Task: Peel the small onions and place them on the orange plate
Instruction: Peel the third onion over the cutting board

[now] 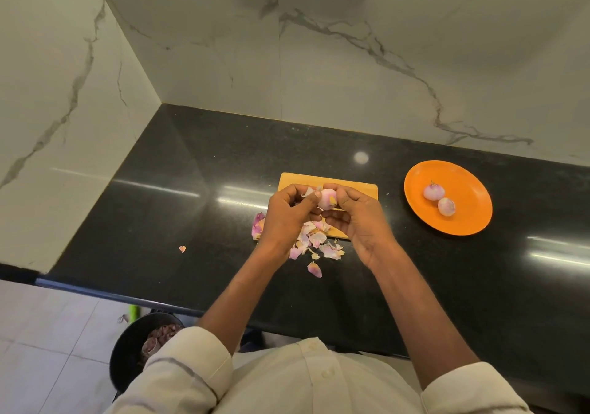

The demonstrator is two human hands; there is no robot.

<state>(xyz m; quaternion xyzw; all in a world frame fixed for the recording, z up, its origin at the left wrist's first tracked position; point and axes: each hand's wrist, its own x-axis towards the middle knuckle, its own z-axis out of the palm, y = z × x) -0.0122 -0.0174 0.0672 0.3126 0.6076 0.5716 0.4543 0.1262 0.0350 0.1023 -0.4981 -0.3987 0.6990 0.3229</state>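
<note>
Head view puts me over a black countertop (159, 209), partway through peeling: I hold a small onion (328, 197) between both hands above the wooden cutting board (357, 190). My left hand (287, 219) has its fingers curled in, thumb and forefinger pinching a flap of papery skin at the onion's left side; my right hand (354, 215) wraps its thumb and fingers around the bulb to steady it. A yellowish patch of skin remains on the onion, so I judge the next move calls for stripping that off, then carrying the bulb right to the orange plate (469, 219), where two peeled onions (440, 199) already sit close together. Loose skins (316, 241) litter the board's near edge and the counter.
</note>
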